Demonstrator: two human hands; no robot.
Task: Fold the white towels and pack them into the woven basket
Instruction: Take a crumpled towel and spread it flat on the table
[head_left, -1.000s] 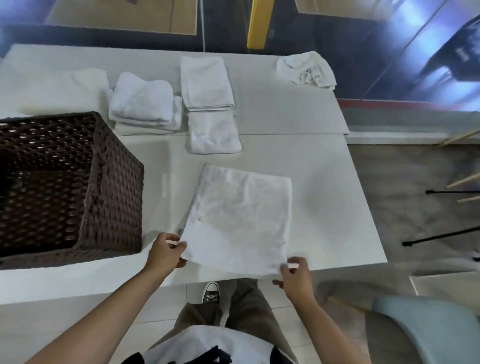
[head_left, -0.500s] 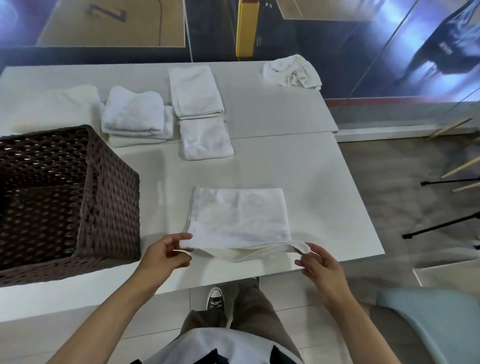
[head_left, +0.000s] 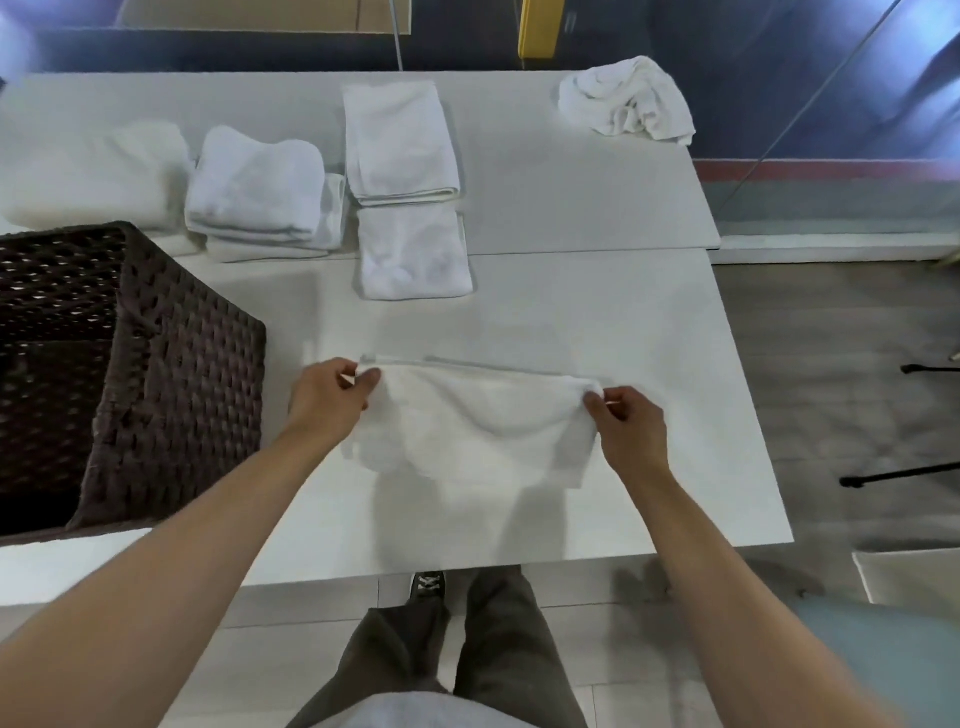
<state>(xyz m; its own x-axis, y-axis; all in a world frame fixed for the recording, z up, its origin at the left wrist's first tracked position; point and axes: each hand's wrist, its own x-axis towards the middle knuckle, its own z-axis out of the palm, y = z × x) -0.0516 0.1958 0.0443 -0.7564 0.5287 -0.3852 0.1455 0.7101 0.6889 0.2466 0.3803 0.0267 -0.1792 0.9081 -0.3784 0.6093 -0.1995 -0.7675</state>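
Hands: your L hand (head_left: 332, 400) pinches the towel (head_left: 478, 431) at its far-left corner, R hand (head_left: 628, 421) pinches the far-right corner.
Towel: front-centre of table (head_left: 597, 291), mid-fold, sagging btwn your grips.
Done: folded piles (head_left: 260, 192) at back.
Left: crumpled towel (head_left: 628, 98) far right; woven basket (head_left: 171, 364) at left, no towels visible inside, packing prob not started.
Text: no brands/labels readable.

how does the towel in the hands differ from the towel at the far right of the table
The held towel is spread wide, mid-fold; the far towel is a crumpled heap. The left hand and right hand pinch the held towel's corners; the far towel lies untouched. Both are white.
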